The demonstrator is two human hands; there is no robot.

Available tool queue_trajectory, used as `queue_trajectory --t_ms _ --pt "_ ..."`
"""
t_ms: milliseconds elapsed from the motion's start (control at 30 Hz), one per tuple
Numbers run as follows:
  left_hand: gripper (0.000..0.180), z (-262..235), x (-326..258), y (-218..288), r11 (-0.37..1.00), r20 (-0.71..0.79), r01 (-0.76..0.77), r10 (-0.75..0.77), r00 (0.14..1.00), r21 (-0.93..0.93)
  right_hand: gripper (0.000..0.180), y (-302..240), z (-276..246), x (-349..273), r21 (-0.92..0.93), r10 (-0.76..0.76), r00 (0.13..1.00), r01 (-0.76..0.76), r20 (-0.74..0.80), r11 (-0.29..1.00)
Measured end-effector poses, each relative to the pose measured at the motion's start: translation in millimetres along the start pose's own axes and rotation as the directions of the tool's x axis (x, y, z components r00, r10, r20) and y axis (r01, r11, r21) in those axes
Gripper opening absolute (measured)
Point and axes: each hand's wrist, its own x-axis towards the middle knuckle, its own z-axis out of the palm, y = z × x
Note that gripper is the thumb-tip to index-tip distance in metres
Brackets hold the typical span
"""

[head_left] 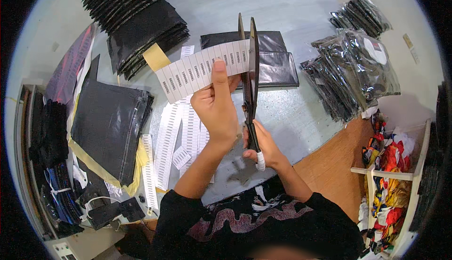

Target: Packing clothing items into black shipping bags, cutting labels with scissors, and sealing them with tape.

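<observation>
My left hand (217, 103) holds up a long white strip of printed labels (203, 69), thumb pressed on its front. A yellow backing tab (156, 56) sticks out at the strip's far left end. My right hand (262, 144) grips the handles of large dark scissors (249, 76). The blades point away from me and stand slightly apart at the strip's right end. One finger of my right hand wears a white wrap. Both hands hover over a grey table (292, 114).
Several white label strips (170, 140) lie on the table below my hands. Stacks of black bags (141, 29) sit at the back left, more black sheets (110, 123) at left, flat black pouches (278, 62) behind the scissors, clear-wrapped dark packs (353, 67) at right. A white shelf with colourful items (393, 175) stands lower right.
</observation>
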Motion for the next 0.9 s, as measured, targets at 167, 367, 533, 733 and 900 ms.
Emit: queue_trajectory --t_ms 167,367,533,733,900 --pt "0.024 -0.8 -0.8 2.0 1.000 0.008 0.002 -0.002 1.000 0.008 0.057 -3.5 0.3 1.9 0.018 -0.010 1.000 0.010 0.014 1.000" --pt "0.024 2.1 -2.0 2.1 1.000 0.015 -0.018 0.018 1.000 -0.025 0.058 0.1 1.1 -0.6 -0.057 -0.009 1.000 0.009 0.012 0.998" --pt "0.024 1.0 -3.5 2.1 1.000 0.016 -0.011 0.011 1.000 -0.004 0.060 4.2 1.1 -2.4 -0.123 0.014 1.000 -0.010 0.026 0.992" --pt "0.024 4.1 -4.7 3.9 1.000 0.007 -0.014 0.014 1.000 -0.002 0.065 2.3 -0.7 -2.3 -0.211 0.048 0.998 -0.040 0.037 0.977" --pt "0.024 0.4 -2.9 3.6 0.999 0.015 -0.017 0.017 1.000 0.035 0.062 -1.6 -0.3 -0.7 -0.237 0.023 0.999 -0.011 0.049 0.971"
